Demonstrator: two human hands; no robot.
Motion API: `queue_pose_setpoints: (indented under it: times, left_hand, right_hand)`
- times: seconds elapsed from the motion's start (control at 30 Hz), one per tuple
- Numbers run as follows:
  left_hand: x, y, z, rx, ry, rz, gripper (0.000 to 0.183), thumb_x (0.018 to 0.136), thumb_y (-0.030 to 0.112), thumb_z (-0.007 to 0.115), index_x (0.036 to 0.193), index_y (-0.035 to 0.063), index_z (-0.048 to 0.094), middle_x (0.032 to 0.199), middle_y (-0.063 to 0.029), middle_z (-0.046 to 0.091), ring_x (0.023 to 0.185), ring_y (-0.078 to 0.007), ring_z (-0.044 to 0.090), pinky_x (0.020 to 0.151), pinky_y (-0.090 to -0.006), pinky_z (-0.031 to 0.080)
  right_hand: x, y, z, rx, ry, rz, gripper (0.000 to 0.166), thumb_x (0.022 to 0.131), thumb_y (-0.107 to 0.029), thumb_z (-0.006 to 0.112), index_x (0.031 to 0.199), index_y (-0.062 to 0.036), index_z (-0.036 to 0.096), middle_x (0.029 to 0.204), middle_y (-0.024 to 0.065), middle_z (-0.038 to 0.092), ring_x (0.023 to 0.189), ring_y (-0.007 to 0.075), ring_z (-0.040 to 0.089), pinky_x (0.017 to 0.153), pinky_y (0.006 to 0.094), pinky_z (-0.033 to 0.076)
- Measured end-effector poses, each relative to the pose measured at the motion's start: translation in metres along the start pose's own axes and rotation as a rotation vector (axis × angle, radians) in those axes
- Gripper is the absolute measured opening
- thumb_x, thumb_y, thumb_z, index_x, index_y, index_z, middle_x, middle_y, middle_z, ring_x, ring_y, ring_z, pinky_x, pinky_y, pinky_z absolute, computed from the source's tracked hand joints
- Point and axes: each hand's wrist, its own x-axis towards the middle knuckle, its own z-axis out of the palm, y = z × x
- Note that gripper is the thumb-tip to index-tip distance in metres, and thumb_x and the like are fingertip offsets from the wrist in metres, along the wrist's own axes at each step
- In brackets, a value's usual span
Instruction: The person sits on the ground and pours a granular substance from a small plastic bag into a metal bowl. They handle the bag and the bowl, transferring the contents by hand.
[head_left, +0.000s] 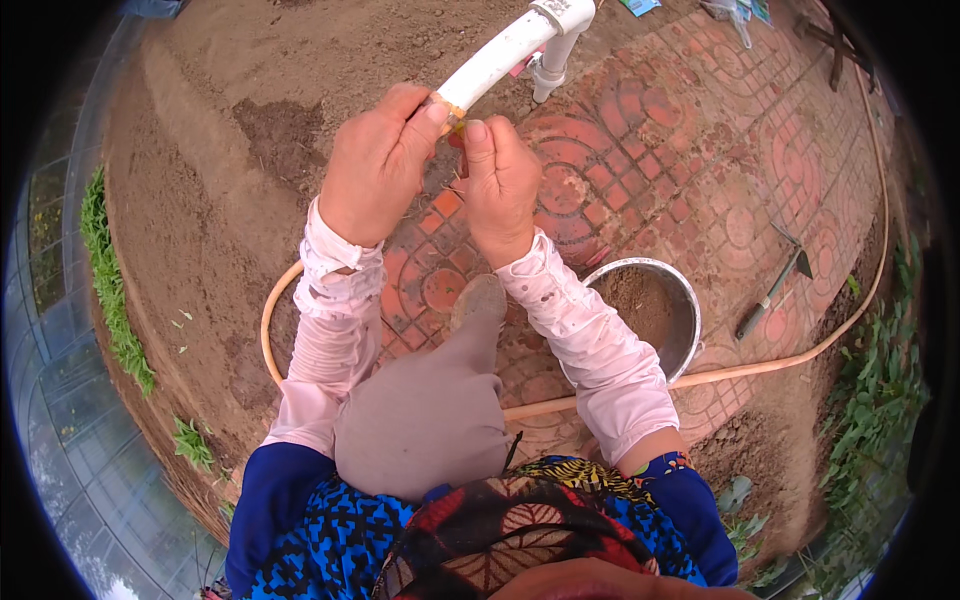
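Note:
A white plastic pipe (495, 60) with an elbow fitting (559, 13) slants down to my hands at the top middle. My left hand (382, 161) grips the pipe's lower end, thumb on top, at a worn yellowish band (453, 112) that looks like a hose clamp. Just right of it, my right hand (499, 180) is closed with the thumb against the index finger, pinching a small yellow piece (457, 129) at the band. Fingers hide most of that piece and the underside of the pipe end.
Below my right forearm stands a metal bucket (696, 300) with soil inside. A hand hoe (772, 289) lies on red patterned paving (570, 187). An orange hose (787, 364) curves around the right side and passes under me. Bare soil (202, 150) and green plants (112, 285) lie left.

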Motion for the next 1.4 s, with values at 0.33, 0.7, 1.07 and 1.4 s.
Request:
queue_pose_setpoints:
  times: [0.33, 0.7, 1.07, 1.4]
  left_hand:
    - [0.003, -0.006, 0.000, 0.082, 0.012, 0.105, 0.024, 0.099, 0.019, 0.049, 0.106, -0.0005, 0.060, 0.068, -0.0001, 0.053, 0.050, -0.0059, 0.046, 0.045, -0.0223, 0.037]
    - [0.001, -0.017, -0.008, -0.139, -0.017, -0.012, 0.036, 0.097, 0.032, 0.052, 0.108, -0.0016, 0.060, 0.080, -0.0072, 0.062, 0.064, -0.0151, 0.059, 0.057, -0.0261, 0.046]
    - [-0.031, -0.033, 0.002, 0.256, 0.176, 0.212, 0.034, 0.090, 0.028, 0.063, 0.108, 0.0008, 0.055, 0.083, -0.0160, 0.064, 0.071, -0.0326, 0.064, 0.059, -0.0391, 0.050]
    - [-0.035, -0.037, -0.010, 0.126, 0.184, 0.282, 0.048, 0.089, 0.038, 0.062, 0.122, 0.0033, 0.053, 0.102, -0.0128, 0.063, 0.087, -0.0332, 0.064, 0.073, -0.0395, 0.051]
  right_hand:
    - [-0.001, -0.024, 0.010, 0.379, 0.074, 0.410, 0.033, 0.101, -0.027, 0.048, 0.082, -0.0006, 0.056, 0.067, 0.0040, 0.061, 0.050, 0.0070, 0.049, 0.044, 0.0257, 0.040]
    - [-0.004, -0.028, -0.002, 0.377, -0.064, 0.512, 0.043, 0.102, -0.038, 0.042, 0.095, 0.0003, 0.060, 0.073, 0.0016, 0.054, 0.059, 0.0064, 0.043, 0.054, 0.0232, 0.040]
    - [-0.070, -0.005, -0.068, 0.137, 0.049, 0.654, 0.045, 0.102, -0.038, 0.039, 0.102, 0.0012, 0.061, 0.075, 0.0010, 0.054, 0.062, 0.0065, 0.043, 0.057, 0.0215, 0.037]
    - [-0.085, -0.045, -0.082, 0.015, 0.018, 0.605, 0.044, 0.102, -0.037, 0.040, 0.104, 0.0012, 0.060, 0.078, 0.0008, 0.053, 0.063, 0.0070, 0.043, 0.059, 0.0216, 0.036]
